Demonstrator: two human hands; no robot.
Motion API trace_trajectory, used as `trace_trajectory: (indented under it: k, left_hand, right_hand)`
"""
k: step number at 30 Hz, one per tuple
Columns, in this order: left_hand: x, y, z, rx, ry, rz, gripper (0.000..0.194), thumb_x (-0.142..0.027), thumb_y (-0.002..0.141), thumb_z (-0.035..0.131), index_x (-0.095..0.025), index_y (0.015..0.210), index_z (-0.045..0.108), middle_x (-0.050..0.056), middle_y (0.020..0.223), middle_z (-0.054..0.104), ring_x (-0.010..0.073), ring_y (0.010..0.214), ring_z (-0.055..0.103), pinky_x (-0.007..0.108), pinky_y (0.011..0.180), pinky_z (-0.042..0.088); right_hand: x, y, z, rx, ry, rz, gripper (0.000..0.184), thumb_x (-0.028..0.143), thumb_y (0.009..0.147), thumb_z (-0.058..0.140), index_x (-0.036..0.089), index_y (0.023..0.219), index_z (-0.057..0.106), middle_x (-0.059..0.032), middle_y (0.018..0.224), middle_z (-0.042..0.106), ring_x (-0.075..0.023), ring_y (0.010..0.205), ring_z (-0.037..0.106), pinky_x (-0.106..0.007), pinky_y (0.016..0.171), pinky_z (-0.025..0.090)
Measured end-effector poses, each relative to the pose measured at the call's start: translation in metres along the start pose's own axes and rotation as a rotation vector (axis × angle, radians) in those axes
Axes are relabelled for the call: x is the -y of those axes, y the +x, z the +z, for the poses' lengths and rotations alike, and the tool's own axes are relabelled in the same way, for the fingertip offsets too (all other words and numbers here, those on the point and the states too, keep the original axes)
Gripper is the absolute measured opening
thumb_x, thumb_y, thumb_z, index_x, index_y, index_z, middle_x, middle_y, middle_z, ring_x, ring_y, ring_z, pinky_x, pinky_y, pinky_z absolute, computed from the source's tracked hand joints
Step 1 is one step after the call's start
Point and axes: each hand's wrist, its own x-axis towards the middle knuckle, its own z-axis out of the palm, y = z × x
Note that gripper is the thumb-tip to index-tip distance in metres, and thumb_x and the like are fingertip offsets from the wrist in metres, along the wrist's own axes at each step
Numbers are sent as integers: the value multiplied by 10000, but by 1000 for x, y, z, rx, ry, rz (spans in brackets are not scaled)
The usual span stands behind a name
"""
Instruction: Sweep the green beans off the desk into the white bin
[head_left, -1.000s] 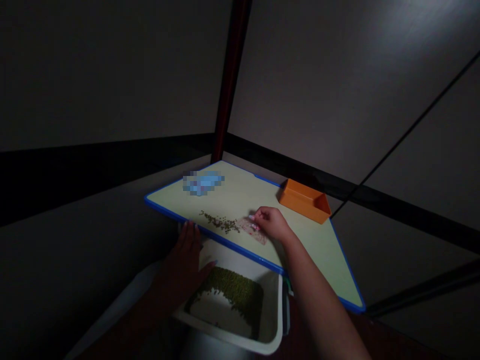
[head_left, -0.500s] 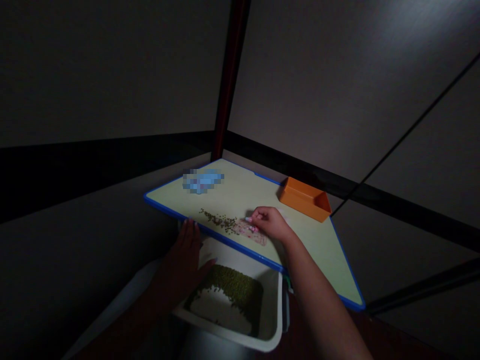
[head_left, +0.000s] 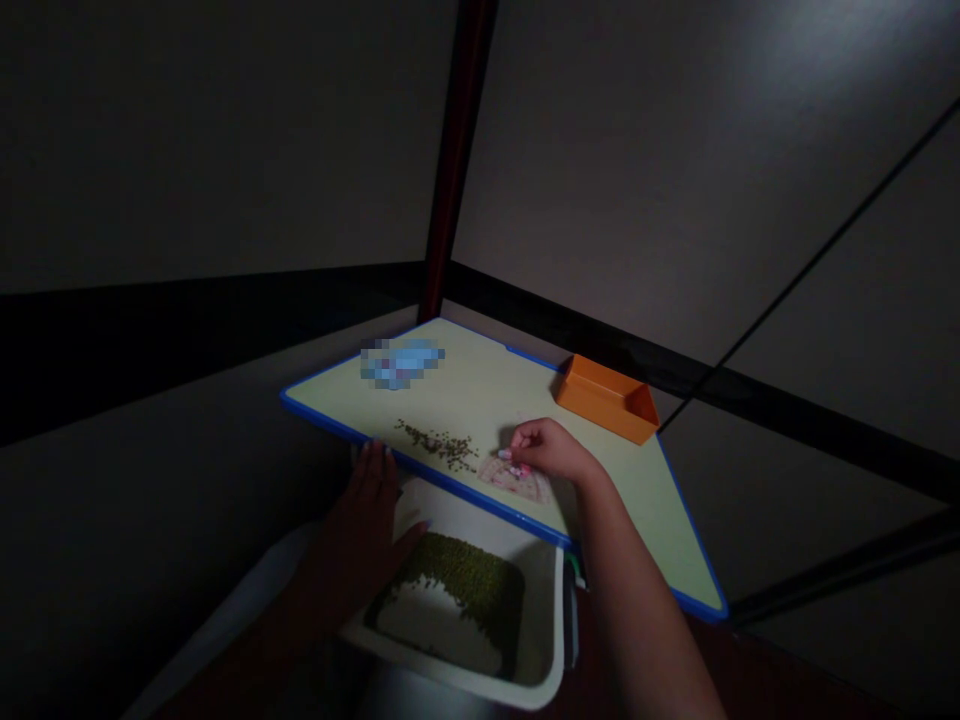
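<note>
My right hand is closed, with its fingertips pinching a clear, pink-marked protractor by a small pink part. The protractor lies low over the pale board with the blue rim. Just left of it, a scatter of small green beans, like mung beans, is spread on the board. My left hand rests with fingers stretched out at the board's near edge, thumb apart, above a white tub. Inside the tub lie many more green beans; part of its left side is hidden by my left arm.
An orange open box stands at the board's back right. A blurred light-blue item lies at the back left. Dark walls meet behind the board at a reddish corner post.
My right hand has moved slightly to the right with the protractor, leaving a gap between it and the scattered beans. My left hand stays at the board's edge.
</note>
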Motion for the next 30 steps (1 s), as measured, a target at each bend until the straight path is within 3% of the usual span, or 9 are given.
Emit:
trace_trajectory:
  k: [23,30]
  left_hand:
    - [0,-1,-1,3,10,12,943,-649,777,395,39,1396,214,318,1477,268,376,1411,210,492,1064,379]
    - [-1,0,-2,-20,3,6,921,-649,792,362,41,1389,233,308,1475,286,358,1418,203,484,1082,358]
  right_hand:
    - [-1,3,4,-194,-264,14,192,287,778,616,155,653,553,9,531,589,-91,479,482,-200,470,308]
    - [1,2,5,-106,-124,-9,182,259,771,614,164,638,533,26,529,568,-87,472,462,-207,481,339]
